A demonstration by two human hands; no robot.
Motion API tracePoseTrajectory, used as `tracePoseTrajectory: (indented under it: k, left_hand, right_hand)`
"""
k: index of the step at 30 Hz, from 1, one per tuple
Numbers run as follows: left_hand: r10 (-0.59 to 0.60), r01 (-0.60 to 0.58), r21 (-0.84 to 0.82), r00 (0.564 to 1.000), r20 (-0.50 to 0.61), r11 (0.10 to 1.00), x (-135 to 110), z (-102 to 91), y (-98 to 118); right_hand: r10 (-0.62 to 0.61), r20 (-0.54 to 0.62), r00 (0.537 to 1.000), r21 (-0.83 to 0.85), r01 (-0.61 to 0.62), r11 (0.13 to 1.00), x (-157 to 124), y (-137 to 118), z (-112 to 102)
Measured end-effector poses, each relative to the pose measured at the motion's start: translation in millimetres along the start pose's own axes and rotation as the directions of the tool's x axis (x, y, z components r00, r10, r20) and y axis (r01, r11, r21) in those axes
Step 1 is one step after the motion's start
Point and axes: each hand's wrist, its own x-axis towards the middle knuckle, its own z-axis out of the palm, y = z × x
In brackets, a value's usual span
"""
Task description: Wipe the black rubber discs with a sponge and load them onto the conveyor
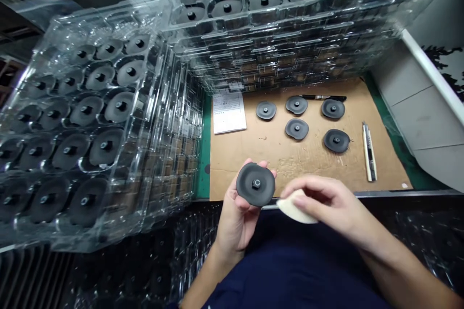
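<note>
clear tray stacks left and beyond, brown cardboard next, then the hands: left hand underneath, thumb and fingers gripping a rim, right hand with thumb and fingers pinching something thin. that rim is a black disc, face up at the cardboard's near edge, like the five loose discs beyond it; the pinched thing is a cream pad, just beside the disc, seemingly not touching. for good handling i'd keep the disc steady by its rim, keep the pad's free edge flat, and mind the raised hex nut.
</note>
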Motion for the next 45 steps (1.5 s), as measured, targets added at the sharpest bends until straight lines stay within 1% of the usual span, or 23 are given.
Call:
tracePoseTrajectory:
  k: [2,4,7,9,11,17,22,24,26,28,30,31,32,35,36,37,38,40,41,42,43,44,45]
  left_hand:
    - [-0.031,0.032,-0.030,0.999,0.016,0.999,0.8,-1.5,2.0]
    - [-0.049,0.049,-0.047,0.999,0.019,0.998,2.0,-2.9,1.6]
    - [-0.073,0.074,-0.064,0.997,0.018,0.995,3.3,-3.7,0.3]
    - [-0.090,0.091,-0.068,0.996,0.028,0.994,3.6,-3.0,1.0]
    - [-0.104,0.107,-0.064,0.993,0.048,0.992,3.4,-1.7,3.0]
    - [-0.121,0.126,-0.062,0.989,0.081,0.990,0.6,0.6,4.3]
    - [-0.114,0.122,-0.075,0.988,0.106,0.990,-3.1,-0.3,1.6]
    - [-0.115,0.124,-0.071,0.986,0.120,0.990,-4.7,0.3,0.6]
    - [-0.119,0.127,-0.058,0.985,0.126,0.990,-6.3,1.3,-1.7]
    - [-0.118,0.123,-0.036,0.987,0.111,0.992,-7.9,1.7,-5.3]
    - [-0.105,0.105,-0.006,0.993,0.061,0.994,-8.8,0.5,-9.1]
    - [-0.093,0.093,0.008,0.995,0.024,0.996,-9.0,-0.6,-10.5]
    - [-0.084,0.084,0.020,0.996,-0.013,0.996,-9.0,-1.9,-11.5]
    - [-0.057,0.060,0.031,0.994,-0.091,0.998,-7.9,-4.0,-12.2]
    - [-0.049,0.052,0.025,0.994,-0.098,0.998,-7.5,-3.6,-12.1]
    - [-0.042,0.044,0.018,0.994,-0.098,0.999,-7.0,-2.6,-11.9]
    - [-0.030,0.031,0.010,0.995,-0.090,0.999,-6.5,-1.3,-11.4]
    - [-0.006,0.006,-0.001,0.998,-0.056,1.000,-5.9,1.4,-9.8]
    - [0.004,-0.004,0.000,0.999,-0.032,1.000,-5.7,2.3,-8.5]
    - [0.008,-0.008,0.001,1.000,-0.004,1.000,-5.8,2.8,-7.0]
    - [0.003,-0.003,-0.003,1.000,0.025,1.000,-6.1,2.8,-5.4]
    - [-0.007,0.008,-0.013,0.999,0.053,1.000,-6.4,2.7,-3.8]
    - [-0.019,0.021,-0.025,0.997,0.079,0.999,-6.8,2.4,-2.3]
  right_hand:
    - [0.184,0.047,0.982,0.149,-0.189,0.970,-9.5,19.8,-5.1]
    - [0.313,0.022,0.949,0.210,-0.311,0.927,-16.6,38.4,-4.0]
    - [0.395,0.095,0.914,0.224,-0.406,0.886,-22.6,54.7,5.8]
    - [0.392,0.151,0.907,0.209,-0.417,0.884,-23.7,57.9,13.0]
    - [0.370,0.163,0.914,0.171,-0.396,0.902,-23.5,58.1,17.8]
    - [0.282,0.082,0.956,0.005,-0.284,0.959,-23.0,62.9,18.6]
    - [0.250,0.002,0.968,-0.038,-0.250,0.967,-22.2,56.2,5.8]
    - [0.192,-0.081,0.978,-0.083,-0.199,0.977,-18.8,40.4,-1.7]
    - [0.043,-0.211,0.977,-0.185,-0.083,0.979,-13.3,18.7,-6.2]
    - [-0.222,-0.285,0.933,-0.329,0.122,0.936,-6.5,-2.1,-5.1]
    - [-0.470,-0.232,0.852,-0.446,0.336,0.830,0.2,-15.8,1.2]
    - [-0.528,-0.184,0.829,-0.479,0.393,0.785,2.9,-19.3,5.1]
    - [-0.533,-0.134,0.835,-0.500,0.408,0.764,5.2,-20.9,8.7]
    - [-0.384,-0.037,0.923,-0.560,0.299,0.772,10.9,-19.7,15.1]
    - [-0.368,-0.006,0.930,-0.573,0.299,0.763,12.9,-19.0,15.9]
    - [-0.402,0.021,0.915,-0.569,0.341,0.748,14.7,-18.6,16.4]
    - [-0.469,0.027,0.883,-0.547,0.405,0.733,16.2,-18.6,16.6]
    - [-0.582,-0.027,0.813,-0.469,0.504,0.725,16.1,-19.0,16.1]
    - [-0.581,-0.066,0.811,-0.420,0.506,0.754,13.8,-19.1,14.9]
    - [-0.528,-0.097,0.844,-0.366,0.463,0.807,9.9,-18.6,12.8]
    - [-0.425,-0.103,0.899,-0.302,0.379,0.875,4.8,-17.1,9.7]
    - [-0.295,-0.082,0.952,-0.220,0.271,0.937,-0.9,-14.1,5.9]
    - [-0.161,-0.042,0.986,-0.122,0.155,0.980,-6.7,-9.5,1.5]
